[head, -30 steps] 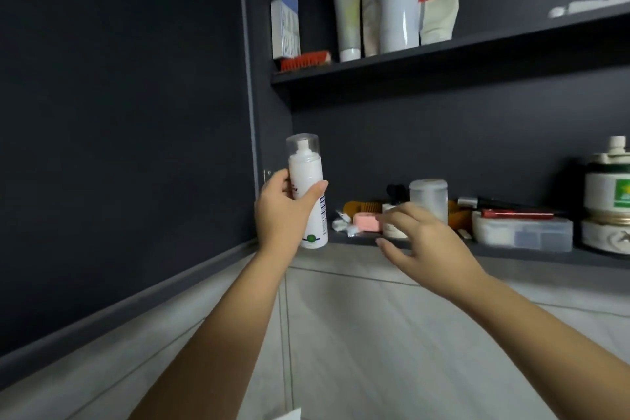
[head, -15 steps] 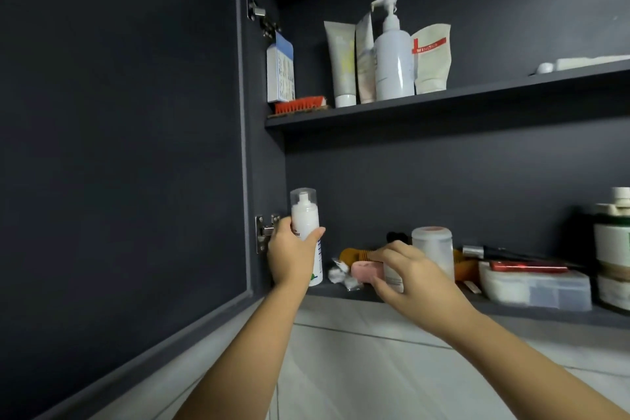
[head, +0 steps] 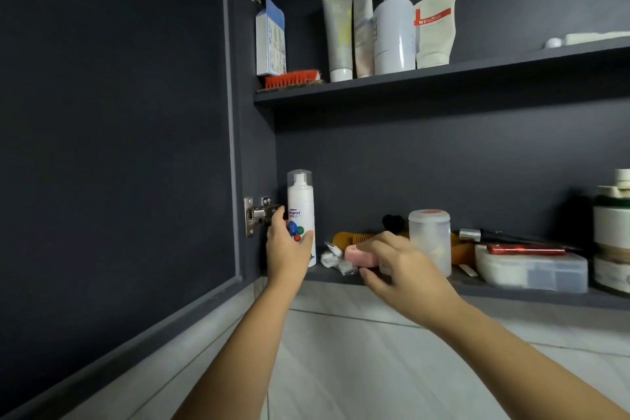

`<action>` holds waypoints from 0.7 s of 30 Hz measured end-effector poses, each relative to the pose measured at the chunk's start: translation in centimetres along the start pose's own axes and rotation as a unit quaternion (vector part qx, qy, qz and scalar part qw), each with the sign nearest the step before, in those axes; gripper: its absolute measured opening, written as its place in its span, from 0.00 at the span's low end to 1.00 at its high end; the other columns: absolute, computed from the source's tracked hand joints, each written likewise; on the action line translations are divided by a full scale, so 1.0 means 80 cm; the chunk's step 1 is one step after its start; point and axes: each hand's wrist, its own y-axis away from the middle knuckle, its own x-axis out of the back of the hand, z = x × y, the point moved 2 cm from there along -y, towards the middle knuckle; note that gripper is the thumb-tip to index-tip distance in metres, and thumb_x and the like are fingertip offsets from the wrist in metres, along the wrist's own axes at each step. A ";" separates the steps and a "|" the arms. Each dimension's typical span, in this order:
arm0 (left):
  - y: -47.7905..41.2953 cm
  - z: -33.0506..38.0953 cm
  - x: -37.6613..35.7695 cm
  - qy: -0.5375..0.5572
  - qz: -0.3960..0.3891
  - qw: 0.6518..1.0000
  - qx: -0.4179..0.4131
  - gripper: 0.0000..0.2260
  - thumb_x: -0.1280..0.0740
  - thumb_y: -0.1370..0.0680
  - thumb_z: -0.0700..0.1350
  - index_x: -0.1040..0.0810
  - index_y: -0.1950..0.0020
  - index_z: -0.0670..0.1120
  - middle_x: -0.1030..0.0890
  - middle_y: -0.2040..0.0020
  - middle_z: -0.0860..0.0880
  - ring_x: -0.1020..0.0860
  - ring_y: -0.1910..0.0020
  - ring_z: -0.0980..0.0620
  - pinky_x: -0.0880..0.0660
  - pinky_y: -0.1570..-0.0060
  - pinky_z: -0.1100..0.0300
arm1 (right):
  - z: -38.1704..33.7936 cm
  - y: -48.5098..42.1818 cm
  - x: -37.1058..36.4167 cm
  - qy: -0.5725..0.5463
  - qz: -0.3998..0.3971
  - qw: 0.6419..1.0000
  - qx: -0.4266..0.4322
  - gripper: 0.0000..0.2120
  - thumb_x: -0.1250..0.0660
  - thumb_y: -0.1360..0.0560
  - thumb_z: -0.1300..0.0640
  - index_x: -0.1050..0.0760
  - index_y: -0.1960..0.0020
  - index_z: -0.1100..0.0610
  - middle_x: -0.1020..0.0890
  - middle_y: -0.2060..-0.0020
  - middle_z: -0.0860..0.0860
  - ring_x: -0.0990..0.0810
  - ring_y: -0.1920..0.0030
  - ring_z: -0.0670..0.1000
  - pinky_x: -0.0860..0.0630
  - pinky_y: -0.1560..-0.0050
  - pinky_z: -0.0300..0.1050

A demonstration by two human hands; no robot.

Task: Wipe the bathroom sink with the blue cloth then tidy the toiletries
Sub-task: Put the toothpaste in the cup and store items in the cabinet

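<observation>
Tidy phase: left hand [head: 286, 249] grasps white spray bottle [head: 300, 201], upright at left end of lower shelf [head: 511, 293]; release pending. At pink bar [head: 358, 254]: right hand [head: 405, 269], fingers curled, grip not determinable. Not in view: sink, blue cloth; wipe unverified.

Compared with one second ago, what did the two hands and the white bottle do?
The left hand moved the white bottle into the cabinet, to the left end of the lower shelf, and still grips it. The right hand reached forward; its fingers now lie over the pink block. The things on the upper shelf stayed in place.
</observation>
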 end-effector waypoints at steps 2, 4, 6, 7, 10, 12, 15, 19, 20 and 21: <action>0.001 -0.008 0.002 0.013 -0.038 0.999 0.019 0.33 0.32 0.26 0.36 0.44 0.26 0.48 0.30 0.32 0.46 0.27 0.38 0.47 0.26 0.41 0.48 | -0.001 0.000 -0.002 0.002 0.002 1.000 0.001 0.15 0.37 0.25 0.53 0.27 0.39 0.52 0.26 0.47 0.47 0.28 0.49 0.47 0.28 0.52 0.38; 0.004 -0.014 0.004 0.009 -0.062 0.998 0.031 0.32 0.33 0.25 0.35 0.44 0.25 0.48 0.29 0.33 0.45 0.27 0.38 0.47 0.27 0.40 0.47 | -0.003 0.001 -0.005 0.006 0.000 1.000 0.003 0.15 0.37 0.25 0.52 0.28 0.38 0.52 0.26 0.46 0.46 0.28 0.49 0.47 0.28 0.53 0.38; 0.006 -0.019 0.007 -0.006 -0.054 0.998 0.030 0.30 0.32 0.26 0.34 0.39 0.27 0.45 0.28 0.34 0.44 0.26 0.39 0.47 0.27 0.41 0.49 | -0.006 0.002 -0.008 0.005 0.000 1.000 0.005 0.16 0.36 0.25 0.53 0.27 0.38 0.52 0.25 0.46 0.47 0.27 0.48 0.47 0.27 0.53 0.38; 0.007 -0.020 0.007 -0.017 -0.039 0.999 0.025 0.28 0.31 0.27 0.35 0.36 0.29 0.44 0.27 0.35 0.44 0.25 0.41 0.47 0.26 0.42 0.51 | -0.008 0.003 -0.009 0.004 0.000 1.000 0.005 0.16 0.36 0.25 0.53 0.27 0.38 0.52 0.25 0.46 0.47 0.26 0.48 0.47 0.27 0.52 0.38; 0.012 -0.017 0.008 -0.061 0.002 0.998 0.010 0.23 0.28 0.28 0.38 0.29 0.34 0.41 0.28 0.39 0.44 0.23 0.46 0.46 0.26 0.47 0.56 | -0.014 0.003 -0.012 0.004 -0.002 1.000 0.007 0.17 0.36 0.25 0.54 0.28 0.36 0.53 0.25 0.45 0.47 0.26 0.46 0.48 0.28 0.50 0.37; 0.014 -0.018 0.009 -0.066 0.009 0.998 0.010 0.23 0.28 0.28 0.40 0.29 0.35 0.42 0.28 0.39 0.44 0.23 0.46 0.47 0.26 0.48 0.56 | -0.019 0.003 -0.013 0.003 -0.007 1.000 0.008 0.17 0.37 0.24 0.54 0.29 0.36 0.52 0.25 0.43 0.47 0.27 0.45 0.47 0.30 0.49 0.34; 0.015 -0.022 0.011 -0.066 0.008 0.998 0.008 0.26 0.27 0.29 0.42 0.31 0.33 0.42 0.27 0.39 0.44 0.24 0.45 0.47 0.25 0.49 0.55 | -0.023 0.004 -0.012 0.008 -0.007 1.000 0.009 0.17 0.37 0.24 0.53 0.29 0.35 0.52 0.26 0.43 0.47 0.27 0.45 0.46 0.32 0.50 0.32; 0.013 -0.028 0.009 -0.087 0.006 0.996 -0.003 0.24 0.27 0.29 0.42 0.30 0.36 0.43 0.25 0.40 0.45 0.23 0.45 0.47 0.24 0.50 0.54 | -0.022 0.006 -0.008 0.010 0.002 1.000 0.009 0.16 0.36 0.24 0.54 0.27 0.37 0.53 0.25 0.44 0.47 0.26 0.46 0.47 0.29 0.51 0.34; 0.011 -0.029 0.009 -0.091 0.010 0.996 -0.003 0.23 0.27 0.29 0.42 0.29 0.36 0.42 0.24 0.40 0.45 0.23 0.45 0.47 0.23 0.49 0.53 | -0.021 0.007 -0.008 0.009 0.003 1.000 0.008 0.16 0.36 0.25 0.54 0.27 0.37 0.53 0.25 0.44 0.48 0.26 0.47 0.47 0.29 0.51 0.34; 0.010 -0.029 0.008 -0.093 0.012 0.996 -0.003 0.23 0.27 0.29 0.42 0.29 0.36 0.42 0.24 0.40 0.44 0.23 0.45 0.47 0.23 0.49 0.52 | -0.021 0.007 -0.008 0.009 0.005 1.000 0.007 0.16 0.36 0.25 0.54 0.27 0.37 0.53 0.25 0.44 0.48 0.26 0.47 0.47 0.29 0.51 0.34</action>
